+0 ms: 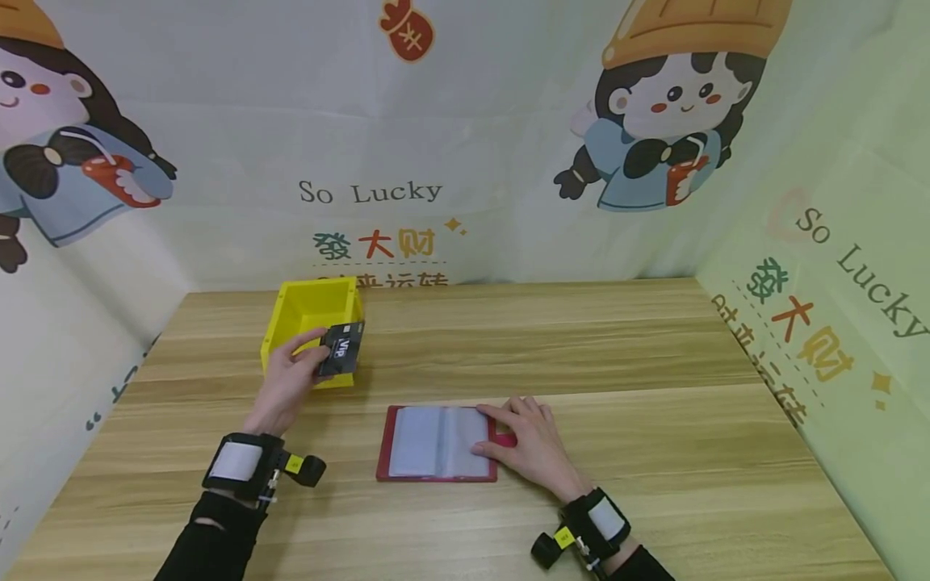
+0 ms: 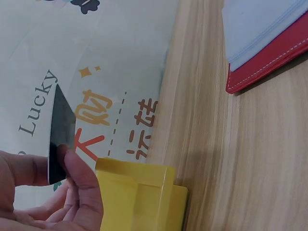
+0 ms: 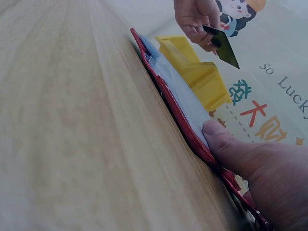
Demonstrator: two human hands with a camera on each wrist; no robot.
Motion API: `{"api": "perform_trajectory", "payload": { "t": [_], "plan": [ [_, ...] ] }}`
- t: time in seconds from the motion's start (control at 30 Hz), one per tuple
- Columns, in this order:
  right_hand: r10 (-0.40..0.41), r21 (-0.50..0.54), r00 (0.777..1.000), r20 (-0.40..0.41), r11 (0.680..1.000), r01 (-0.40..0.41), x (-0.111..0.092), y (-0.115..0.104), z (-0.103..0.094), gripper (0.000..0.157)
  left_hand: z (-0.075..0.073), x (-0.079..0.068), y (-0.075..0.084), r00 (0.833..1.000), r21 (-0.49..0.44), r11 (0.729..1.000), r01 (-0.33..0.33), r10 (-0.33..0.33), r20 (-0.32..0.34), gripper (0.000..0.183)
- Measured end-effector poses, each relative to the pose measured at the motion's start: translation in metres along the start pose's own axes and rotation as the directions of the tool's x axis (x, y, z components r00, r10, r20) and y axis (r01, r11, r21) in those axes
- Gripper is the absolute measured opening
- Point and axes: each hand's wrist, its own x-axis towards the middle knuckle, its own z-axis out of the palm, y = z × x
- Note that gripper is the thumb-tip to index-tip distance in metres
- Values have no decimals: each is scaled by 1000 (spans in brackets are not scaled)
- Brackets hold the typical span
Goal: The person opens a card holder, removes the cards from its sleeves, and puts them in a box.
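Note:
A black card with "VIP" printed on it is pinched by my left hand, thumb against fingers. The card is raised over the front right part of a yellow bin; the left wrist view shows the card nearly edge-on. An open red card holder with clear, whitish sleeves lies on the table. My right hand rests at its right edge, thumb and index finger on the right-hand sleeve. Between them the red closing tab sticks out. In the right wrist view the thumb presses on the sleeves.
The wood-grain table meets a printed cloth backdrop at the back and on both sides. The yellow bin stands at the back left, close to the backdrop, beyond the card holder. Camera straps sit on both wrists.

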Motion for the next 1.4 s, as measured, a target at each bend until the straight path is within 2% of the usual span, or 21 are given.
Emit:
{"api": "perform_trajectory", "payload": {
  "t": [0.2, 0.3, 0.43, 0.57, 0.67, 0.83, 0.97, 1.07, 1.17, 1.23, 1.4],
  "plan": [
    [-10, 3, 1000, -6, 1000, 10, 0, 0, 0, 56, -1, 10, 2, 996, -104, 995, 15, -25, -91, 50],
    [-14, 3, 1000, -8, 1000, 14, 0, 0, 0, 56, -2, 15, 3, 988, -116, 993, 15, -33, -151, 47],
    [-15, -1, 1000, -9, 1000, 15, 0, 1, 0, 56, -3, 24, 5, 970, -66, 997, 27, -42, -241, 45],
    [-15, 3, 1000, -9, 1000, 15, 0, 1, 0, 56, -3, 32, 5, 943, 23, 999, 41, -31, -330, 44],
    [-16, 6, 1000, -10, 1000, 16, 0, 1, 0, 56, -2, 38, 4, 923, 81, 996, 26, 7, -386, 43],
    [-20, 2, 1000, -18, 1000, 20, -1, 1, 0, 56, 3, 46, 0, 899, 180, 984, 5, 75, -431, 45],
    [-21, -2, 1000, -16, 1000, 21, -1, 1, 0, 56, 7, 49, -5, 884, 340, 940, 2, 157, -439, 44],
    [-18, -4, 1000, -13, 1000, 18, -1, 1, 0, 56, 11, 51, -9, 867, 474, 880, -20, 251, -430, 41],
    [-16, -6, 1000, -10, 1000, 16, -1, 0, 0, 56, 13, 52, -15, 852, 558, 829, -35, 316, -416, 37],
    [-15, -6, 1000, -8, 1000, 15, -1, 0, -1, 56, 14, 53, -18, 855, 589, 807, -29, 326, -404, 36],
    [-15, -8, 1000, -8, 1000, 15, -1, 0, -2, 56, 17, 52, -22, 870, 633, 774, -16, 323, -372, 36]
  ]
}}
